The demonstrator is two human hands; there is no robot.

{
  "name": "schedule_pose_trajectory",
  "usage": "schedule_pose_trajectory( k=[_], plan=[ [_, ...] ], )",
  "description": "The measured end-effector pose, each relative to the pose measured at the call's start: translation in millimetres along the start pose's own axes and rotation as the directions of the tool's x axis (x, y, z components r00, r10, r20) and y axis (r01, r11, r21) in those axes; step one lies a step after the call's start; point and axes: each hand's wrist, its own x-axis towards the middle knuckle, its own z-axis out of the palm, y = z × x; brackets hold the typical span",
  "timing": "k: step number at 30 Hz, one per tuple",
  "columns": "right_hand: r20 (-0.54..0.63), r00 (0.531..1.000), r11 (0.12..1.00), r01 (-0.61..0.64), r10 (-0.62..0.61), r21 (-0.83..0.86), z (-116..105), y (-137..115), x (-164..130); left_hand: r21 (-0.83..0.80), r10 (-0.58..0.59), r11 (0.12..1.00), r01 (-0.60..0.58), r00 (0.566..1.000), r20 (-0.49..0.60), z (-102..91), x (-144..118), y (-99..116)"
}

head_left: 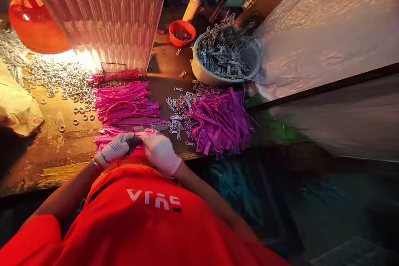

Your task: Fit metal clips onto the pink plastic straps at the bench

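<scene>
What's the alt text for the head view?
Gloved left hand and right hand close together by pink strips on a workbench, any held item unclear. Metal rings lie left; purple strips and a tub of metal parts sit right.

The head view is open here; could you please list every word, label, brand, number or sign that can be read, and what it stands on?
White stylised lettering across the bright red fabric shirt: too distorted to read with certainty.
Faint marks at the dark lower right: too blurred to confirm as writing.
No other text can be made out.
</scene>
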Motion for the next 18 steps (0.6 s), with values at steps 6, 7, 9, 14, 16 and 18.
schedule_pose_trajectory(
  k=[6,7,9,14,16,18],
  plan=[
    [-0.021,0.994,0.986,-0.101,0.104,0.131,12.5,-7.5,-1.4,-0.012,0.025,1.000,-0.026,0.999,-0.025,16.4,-9.3,-8.6],
    [-0.017,0.995,0.982,-0.094,0.098,0.165,11.8,-7.7,-2.1,-0.091,-0.014,0.996,0.011,0.999,-0.029,17.2,-12.1,-10.4],
    [0.039,0.996,0.972,-0.086,0.080,0.217,8.5,-6.8,-2.5,-0.184,-0.053,0.982,0.036,0.995,-0.090,18.5,-16.9,-13.4],
    [0.275,0.955,0.974,-0.161,0.112,0.161,7.2,-3.5,2.2,0.118,0.064,0.992,-0.042,0.980,-0.189,22.3,-20.5,-18.5],
    [0.276,0.955,0.986,-0.137,0.107,0.092,14.0,-5.4,1.9,0.243,0.113,0.968,-0.066,0.976,-0.186,23.9,-20.5,-22.1],
    [0.263,0.962,0.996,-0.089,0.078,0.030,22.9,-9.0,-1.3,0.308,0.129,0.948,-0.079,0.981,-0.145,24.8,-20.9,-25.8]
  ],
)
